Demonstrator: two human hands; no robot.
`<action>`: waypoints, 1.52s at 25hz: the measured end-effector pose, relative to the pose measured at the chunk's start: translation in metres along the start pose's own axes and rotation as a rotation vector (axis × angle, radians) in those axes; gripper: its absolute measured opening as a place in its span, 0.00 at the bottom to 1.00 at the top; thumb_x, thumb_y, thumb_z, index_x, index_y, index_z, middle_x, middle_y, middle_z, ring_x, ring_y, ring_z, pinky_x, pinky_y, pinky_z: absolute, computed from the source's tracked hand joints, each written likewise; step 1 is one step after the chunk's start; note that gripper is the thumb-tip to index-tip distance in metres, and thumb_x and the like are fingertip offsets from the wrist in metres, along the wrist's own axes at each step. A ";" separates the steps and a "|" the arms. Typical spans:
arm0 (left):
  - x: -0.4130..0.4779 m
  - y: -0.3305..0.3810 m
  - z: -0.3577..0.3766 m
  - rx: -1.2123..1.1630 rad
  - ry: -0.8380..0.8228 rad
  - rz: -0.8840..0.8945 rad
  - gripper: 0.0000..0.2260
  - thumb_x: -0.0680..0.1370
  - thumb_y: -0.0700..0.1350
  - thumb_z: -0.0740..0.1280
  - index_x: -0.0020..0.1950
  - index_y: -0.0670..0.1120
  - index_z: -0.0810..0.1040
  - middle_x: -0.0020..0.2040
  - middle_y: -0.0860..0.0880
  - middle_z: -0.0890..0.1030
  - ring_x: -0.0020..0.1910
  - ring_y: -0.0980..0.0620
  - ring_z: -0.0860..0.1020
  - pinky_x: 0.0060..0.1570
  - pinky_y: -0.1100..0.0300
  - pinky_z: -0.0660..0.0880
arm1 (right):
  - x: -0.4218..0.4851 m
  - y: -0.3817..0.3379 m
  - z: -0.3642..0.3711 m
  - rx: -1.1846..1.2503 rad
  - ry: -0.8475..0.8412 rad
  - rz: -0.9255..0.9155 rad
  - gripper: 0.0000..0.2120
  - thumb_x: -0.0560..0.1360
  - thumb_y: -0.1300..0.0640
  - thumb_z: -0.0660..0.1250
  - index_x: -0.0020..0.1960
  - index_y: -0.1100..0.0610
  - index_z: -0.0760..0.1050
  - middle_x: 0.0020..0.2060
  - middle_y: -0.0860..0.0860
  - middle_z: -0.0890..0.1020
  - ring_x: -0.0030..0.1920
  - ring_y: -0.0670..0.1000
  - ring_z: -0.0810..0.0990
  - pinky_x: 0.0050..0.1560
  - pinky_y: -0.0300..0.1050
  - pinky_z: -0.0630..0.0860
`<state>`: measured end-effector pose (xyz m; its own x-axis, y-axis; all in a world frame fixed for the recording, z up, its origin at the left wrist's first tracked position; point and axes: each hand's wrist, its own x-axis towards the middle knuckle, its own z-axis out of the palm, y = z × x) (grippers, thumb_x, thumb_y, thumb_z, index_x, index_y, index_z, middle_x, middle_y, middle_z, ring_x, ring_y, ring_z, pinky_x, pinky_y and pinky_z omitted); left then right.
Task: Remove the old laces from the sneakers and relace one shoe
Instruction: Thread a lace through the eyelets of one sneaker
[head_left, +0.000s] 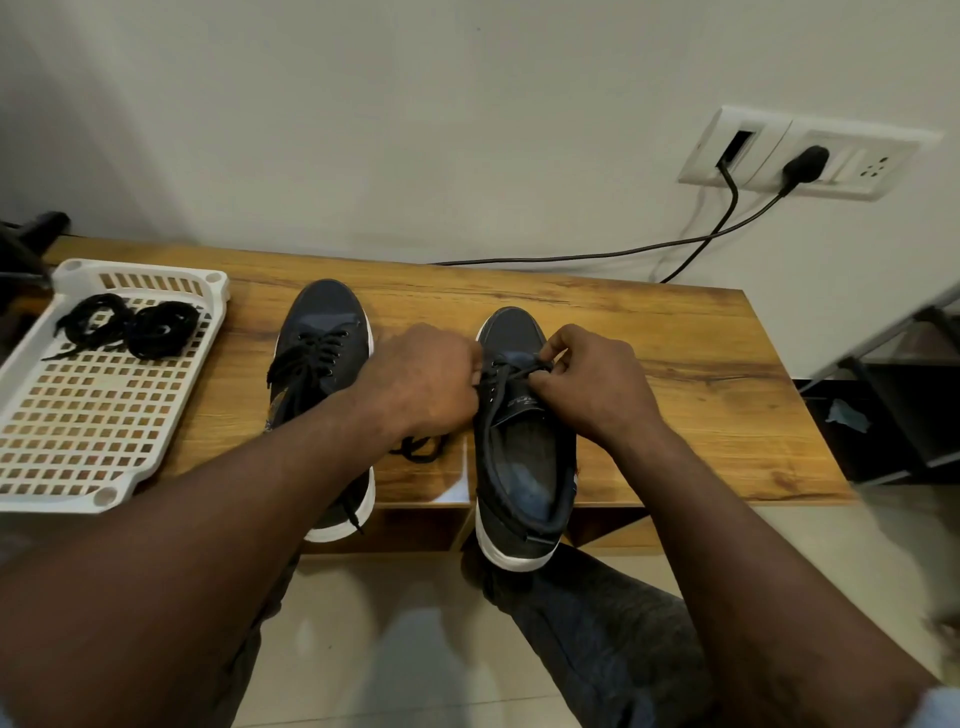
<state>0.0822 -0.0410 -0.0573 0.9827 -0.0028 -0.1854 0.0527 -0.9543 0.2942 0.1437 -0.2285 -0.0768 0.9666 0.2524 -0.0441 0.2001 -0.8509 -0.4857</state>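
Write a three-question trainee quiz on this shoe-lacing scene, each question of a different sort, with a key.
1. Multiple choice: what lies in the white tray? A) bundled black laces B) a sock C) scissors
2. True or false: the left sneaker has a lace threaded through its eyelets.
3. Fill in: the left hand and the right hand both pinch the lace of the ____ sneaker.

Key: 1 A; 2 true; 3 right.
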 end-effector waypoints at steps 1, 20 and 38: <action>0.000 -0.001 -0.001 0.109 -0.008 -0.022 0.04 0.80 0.49 0.66 0.48 0.51 0.74 0.39 0.53 0.74 0.47 0.49 0.74 0.58 0.46 0.71 | 0.000 0.000 -0.001 -0.011 0.000 0.003 0.09 0.72 0.50 0.73 0.51 0.48 0.79 0.42 0.47 0.82 0.45 0.51 0.81 0.43 0.49 0.80; 0.008 -0.013 0.004 -0.555 -0.217 -0.246 0.03 0.80 0.42 0.72 0.50 0.43 0.83 0.47 0.41 0.87 0.44 0.45 0.83 0.55 0.50 0.80 | -0.004 -0.005 0.001 0.030 -0.012 0.102 0.09 0.74 0.46 0.71 0.41 0.51 0.79 0.38 0.47 0.83 0.42 0.50 0.81 0.39 0.47 0.79; 0.004 0.021 -0.048 -0.959 0.126 0.004 0.04 0.82 0.42 0.70 0.53 0.42 0.82 0.36 0.50 0.82 0.32 0.62 0.76 0.40 0.63 0.72 | -0.009 -0.017 -0.007 0.238 0.008 0.081 0.14 0.74 0.39 0.75 0.48 0.48 0.79 0.41 0.46 0.83 0.43 0.48 0.84 0.45 0.53 0.85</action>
<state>0.0960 -0.0469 -0.0069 0.9921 0.0800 -0.0967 0.1167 -0.3046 0.9453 0.1324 -0.2203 -0.0619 0.9793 0.1835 -0.0852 0.0794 -0.7357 -0.6726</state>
